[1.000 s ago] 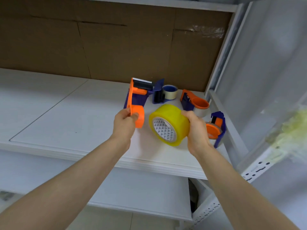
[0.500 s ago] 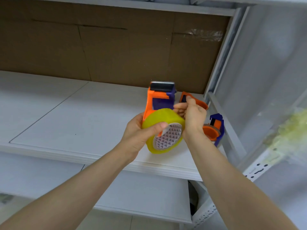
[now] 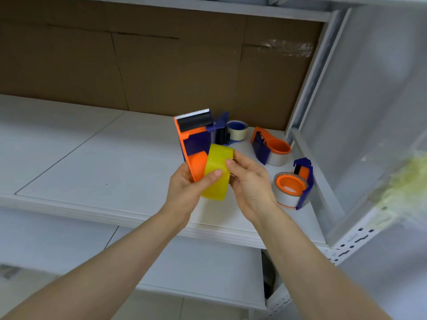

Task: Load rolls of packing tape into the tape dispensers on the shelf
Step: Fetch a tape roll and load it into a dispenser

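Left hand (image 3: 184, 184) grips one dispenser (image 3: 197, 163), right hand (image 3: 250, 181) one yellow roll (image 3: 217, 174); three dispensers (image 3: 221, 129) (image 3: 271, 147) (image 3: 294, 184) shelved.

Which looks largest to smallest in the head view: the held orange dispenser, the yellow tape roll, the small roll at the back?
1. held orange dispenser, partly hidden by the roll
2. yellow tape roll
3. small roll at the back, farther from the camera, so its true size is unsure

- Shelf board (image 3: 92, 162) left half: wide open reach.
- Right end crowded: blue dispenser (image 3: 222, 125), small tape roll (image 3: 238, 132), orange dispenser (image 3: 271, 146), loaded dispenser (image 3: 293, 188); gaps narrow.
- Cardboard backing (image 3: 138, 72) closes rear; shelf upright (image 3: 305, 93) walls right.
- Upper shelf (image 3: 208, 8) caps height.
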Available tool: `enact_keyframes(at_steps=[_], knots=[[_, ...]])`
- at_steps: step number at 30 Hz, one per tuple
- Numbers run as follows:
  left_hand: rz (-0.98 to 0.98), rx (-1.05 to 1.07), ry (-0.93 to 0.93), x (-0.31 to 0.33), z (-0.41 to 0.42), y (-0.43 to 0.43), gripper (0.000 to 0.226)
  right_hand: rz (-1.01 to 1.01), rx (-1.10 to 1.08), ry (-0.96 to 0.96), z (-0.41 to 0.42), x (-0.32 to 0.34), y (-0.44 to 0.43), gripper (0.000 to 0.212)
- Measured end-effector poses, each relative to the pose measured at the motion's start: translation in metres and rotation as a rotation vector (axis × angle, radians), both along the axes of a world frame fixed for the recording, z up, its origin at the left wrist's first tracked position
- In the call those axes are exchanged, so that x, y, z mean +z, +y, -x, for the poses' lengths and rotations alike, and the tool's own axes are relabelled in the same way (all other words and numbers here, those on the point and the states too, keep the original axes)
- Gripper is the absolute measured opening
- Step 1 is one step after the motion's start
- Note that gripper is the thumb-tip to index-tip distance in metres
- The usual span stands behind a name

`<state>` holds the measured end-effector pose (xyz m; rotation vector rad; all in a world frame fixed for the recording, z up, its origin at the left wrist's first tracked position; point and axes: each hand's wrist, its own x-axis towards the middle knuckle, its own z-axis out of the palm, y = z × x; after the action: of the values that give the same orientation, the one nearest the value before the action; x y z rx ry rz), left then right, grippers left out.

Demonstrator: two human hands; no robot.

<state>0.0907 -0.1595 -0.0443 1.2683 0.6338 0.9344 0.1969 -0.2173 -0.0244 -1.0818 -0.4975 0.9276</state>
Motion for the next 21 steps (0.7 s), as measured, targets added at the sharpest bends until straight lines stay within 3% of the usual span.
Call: enact_keyframes(at_steps=[5,10,16,19,21], knots=[[0.023,-0.093,-0.005,-0.01,0.0,0.001,0.065,-0.069,0.06,0.076,0.003,-0.01,-0.001,0.038],[0.06,-0.172,-0.01,-0.012,0.005,0.005,0.044,-0.093,0.05,0.141,0.017,-0.025,-0.004,0.037],[0.116,-0.135,-0.005,-0.02,0.008,0.003,0.045,-0.082,0.047,0.138,0.026,-0.033,0.001,0.036],[0.081,-0.102,0.018,-0.023,0.011,0.006,0.04,-0.017,0.057,-0.003,0.02,-0.032,0.001,0.039],[0.072,-0.084,0.035,-0.027,0.014,0.009,0.04,0.09,-0.019,-0.231,0.016,-0.032,0.001,0.039]])
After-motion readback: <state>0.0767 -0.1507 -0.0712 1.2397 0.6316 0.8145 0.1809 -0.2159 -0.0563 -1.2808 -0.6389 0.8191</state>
